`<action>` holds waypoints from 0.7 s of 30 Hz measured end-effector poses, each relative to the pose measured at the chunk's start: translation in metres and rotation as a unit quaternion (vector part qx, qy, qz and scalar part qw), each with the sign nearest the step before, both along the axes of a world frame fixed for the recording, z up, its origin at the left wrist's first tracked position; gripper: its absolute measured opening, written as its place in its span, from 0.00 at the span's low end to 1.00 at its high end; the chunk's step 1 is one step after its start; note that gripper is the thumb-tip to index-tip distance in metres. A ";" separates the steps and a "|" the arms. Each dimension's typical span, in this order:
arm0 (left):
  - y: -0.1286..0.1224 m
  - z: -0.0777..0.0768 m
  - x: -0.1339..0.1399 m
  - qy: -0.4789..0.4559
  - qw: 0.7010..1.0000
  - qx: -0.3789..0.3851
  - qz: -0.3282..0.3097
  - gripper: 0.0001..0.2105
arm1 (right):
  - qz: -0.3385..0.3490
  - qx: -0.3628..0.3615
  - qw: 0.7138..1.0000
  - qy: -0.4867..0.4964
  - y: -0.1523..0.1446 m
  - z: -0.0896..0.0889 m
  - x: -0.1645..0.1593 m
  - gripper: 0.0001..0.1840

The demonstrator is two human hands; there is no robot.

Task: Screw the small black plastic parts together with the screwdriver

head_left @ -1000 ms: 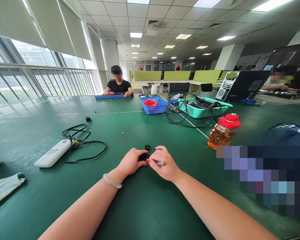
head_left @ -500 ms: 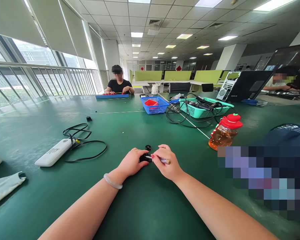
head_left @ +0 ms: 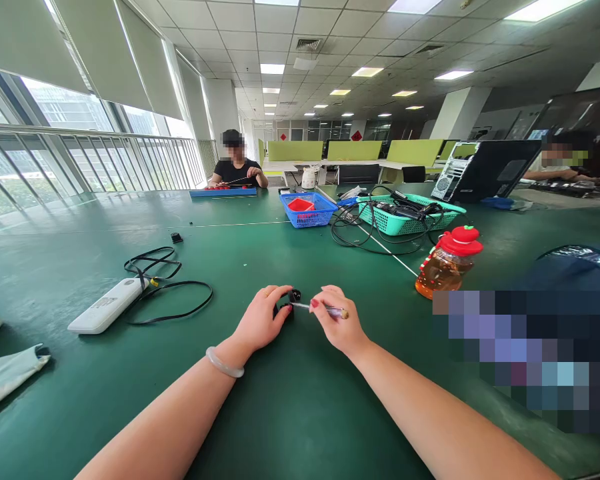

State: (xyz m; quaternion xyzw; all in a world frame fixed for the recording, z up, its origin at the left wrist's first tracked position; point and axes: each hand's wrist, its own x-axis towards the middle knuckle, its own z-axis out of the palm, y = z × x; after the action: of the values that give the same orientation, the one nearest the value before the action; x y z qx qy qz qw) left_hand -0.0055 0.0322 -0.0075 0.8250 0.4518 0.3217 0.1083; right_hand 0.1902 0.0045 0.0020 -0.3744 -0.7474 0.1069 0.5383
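My left hand [head_left: 264,316] is closed on a small black part [head_left: 283,311] at the table's middle; the fingers hide much of it. Just beyond it lies a round black piece [head_left: 295,295] with bright spots, close to my left index fingertip. In my right hand [head_left: 344,327] is a slim screwdriver [head_left: 336,312] with a see-through, purplish handle, gripped like a pen. Its thin metal shaft points left, and its tip is at the black part. Whether the tip sits inside it I cannot make out.
A white power bank [head_left: 109,308] with a black cable lies left on the green table [head_left: 220,413]. A red-capped bottle [head_left: 447,263] stands right. Farther back are a blue basket [head_left: 313,217] and a green basket [head_left: 400,225] of cables. A person [head_left: 237,170] sits across.
My left fingers have shifted towards the round black piece. My right hand has drawn slightly right, so more of the screwdriver's shaft shows.
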 end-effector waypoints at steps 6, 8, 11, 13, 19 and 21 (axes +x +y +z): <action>0.003 -0.002 -0.004 0.073 0.985 -0.015 0.155 0.21 | -0.061 -0.032 0.997 0.016 0.006 0.000 0.006 0.14; 0.002 -0.003 -0.005 0.131 0.975 -0.030 0.177 0.19 | -0.071 -0.093 0.993 0.011 0.011 -0.002 0.007 0.14; 0.000 -0.003 -0.005 0.171 0.967 -0.040 0.186 0.17 | -0.070 -0.170 0.983 -0.003 0.019 -0.007 0.008 0.15; 0.000 -0.002 -0.004 0.162 0.966 -0.042 0.198 0.16 | -0.069 -0.201 0.977 -0.018 0.022 -0.010 0.009 0.16; -0.001 0.000 0.001 0.071 0.991 -0.032 0.109 0.14 | -0.050 -0.225 0.973 0.008 0.021 -0.012 0.009 0.19; -0.002 -0.002 0.004 0.070 0.996 -0.032 0.054 0.19 | -0.047 -0.225 0.973 0.022 0.021 -0.013 0.009 0.21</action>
State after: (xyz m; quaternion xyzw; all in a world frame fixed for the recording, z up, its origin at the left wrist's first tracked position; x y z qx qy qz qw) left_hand -0.0012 0.0301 -0.0092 0.8161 0.5123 0.2536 0.0856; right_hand 0.1990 0.0255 -0.0106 -0.5178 -0.6738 0.2551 0.4613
